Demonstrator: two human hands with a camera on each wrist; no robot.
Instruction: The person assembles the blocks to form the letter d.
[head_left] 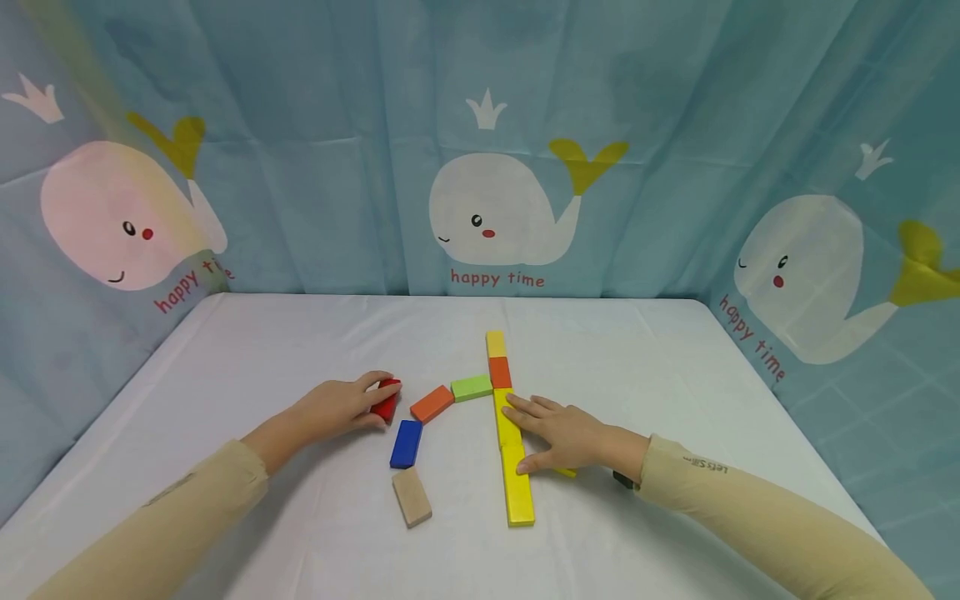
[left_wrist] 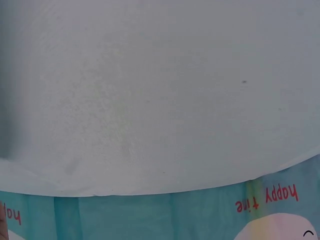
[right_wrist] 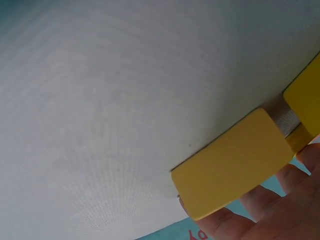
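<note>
My left hand (head_left: 337, 407) pinches a red block (head_left: 386, 402), with fingers over its top and the thumb at its near side. In the left wrist view only a sliver of skin shows at the left edge. My right hand (head_left: 558, 432) rests with extended fingers on the upper yellow block (head_left: 505, 417), its thumb touching the lower yellow block (head_left: 517, 492). Under that palm another yellow piece (head_left: 564, 472) is mostly hidden. The right wrist view shows a yellow block (right_wrist: 232, 165) in front of the fingers (right_wrist: 260, 202), and part of a second one.
Above the yellow blocks, an orange block (head_left: 499, 372) and a pale yellow block (head_left: 496, 343) continue the straight row. A green block (head_left: 472, 388), an orange-red block (head_left: 432, 404), a blue block (head_left: 407, 443) and a wooden block (head_left: 412, 497) curve leftward on the white table (head_left: 300, 533).
</note>
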